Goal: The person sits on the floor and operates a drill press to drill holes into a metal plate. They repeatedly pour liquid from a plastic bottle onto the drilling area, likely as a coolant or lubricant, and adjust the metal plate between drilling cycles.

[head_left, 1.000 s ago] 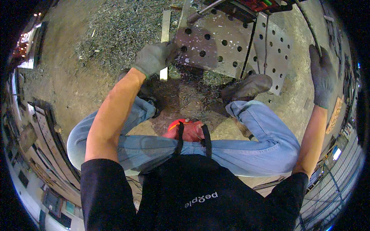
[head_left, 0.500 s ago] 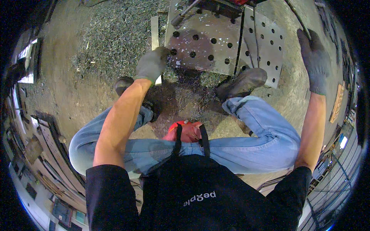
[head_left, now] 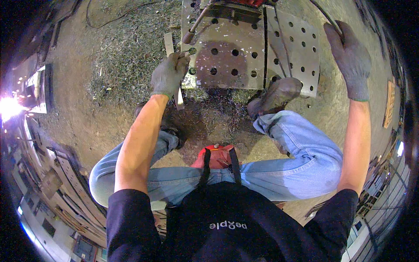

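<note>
My gloved left hand (head_left: 169,74) is closed, fingertips pinched together beside the left edge of a perforated metal plate (head_left: 224,62). A small thin dark piece seems to stick out at the fingertips, too small to name. A flat metal strip (head_left: 168,43) lies on the ground and passes beneath this hand. On the right, my gloved right hand (head_left: 349,59) is wrapped around the end of a dark metal lever (head_left: 324,11) that slants up out of view. Another rod with a thick dark grip (head_left: 189,36) leans over the plate's far left.
Metal shavings (head_left: 126,65) cover the floor left of the plate. My shoe (head_left: 279,94) rests against the plate's near edge. A red object (head_left: 214,158) sits between my legs. Bright sparks (head_left: 9,108) flare at far left. A cable (head_left: 111,19) curves at the back.
My view has shifted slightly. The left hand has moved forward along the strip toward the plate's edge. The right hand keeps its hold on the lever. Bright sparks have appeared at far left.
</note>
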Demonstrator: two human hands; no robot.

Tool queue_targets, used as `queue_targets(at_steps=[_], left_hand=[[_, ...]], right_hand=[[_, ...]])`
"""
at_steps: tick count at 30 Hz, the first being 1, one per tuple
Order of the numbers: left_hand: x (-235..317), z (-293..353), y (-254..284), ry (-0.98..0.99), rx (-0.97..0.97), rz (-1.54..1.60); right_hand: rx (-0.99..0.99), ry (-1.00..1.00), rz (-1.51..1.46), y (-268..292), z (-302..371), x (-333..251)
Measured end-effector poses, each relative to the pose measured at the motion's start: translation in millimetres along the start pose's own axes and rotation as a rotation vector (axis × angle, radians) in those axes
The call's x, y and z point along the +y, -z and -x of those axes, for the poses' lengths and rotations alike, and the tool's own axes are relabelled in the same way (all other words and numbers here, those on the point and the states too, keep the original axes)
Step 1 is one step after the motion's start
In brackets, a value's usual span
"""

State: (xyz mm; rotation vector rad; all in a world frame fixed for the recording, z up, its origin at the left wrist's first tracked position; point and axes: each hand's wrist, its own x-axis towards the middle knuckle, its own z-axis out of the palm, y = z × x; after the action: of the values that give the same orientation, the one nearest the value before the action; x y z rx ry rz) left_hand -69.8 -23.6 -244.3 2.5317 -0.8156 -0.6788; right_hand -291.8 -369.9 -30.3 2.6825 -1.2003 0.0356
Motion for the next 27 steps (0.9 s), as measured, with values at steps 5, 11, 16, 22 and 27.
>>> queue_targets(at_steps=[5,11,16,22,27], left_hand=[[7,-18,-1,-0.101,-0.075,-0.131],[16,-27,-14,-0.030,-0.061,-0.136],[-8,-42,-22,0.002,-0.133,0.028],[-34,-3,-31,0.341,0.379,0.574],[-63,-5,-22,0.268,0.373,0.395]], right_hand=[[0.044,0.049,0.012,-9,-2,14],[-0.043,-0.004,-0.013,-1,-2,2],[-0.093,-0.007,-0.119,15,4,-14],[-0.059,0.008,-0.100,10,5,-11],[0.091,0.081,-0.029,1,4,-6]])
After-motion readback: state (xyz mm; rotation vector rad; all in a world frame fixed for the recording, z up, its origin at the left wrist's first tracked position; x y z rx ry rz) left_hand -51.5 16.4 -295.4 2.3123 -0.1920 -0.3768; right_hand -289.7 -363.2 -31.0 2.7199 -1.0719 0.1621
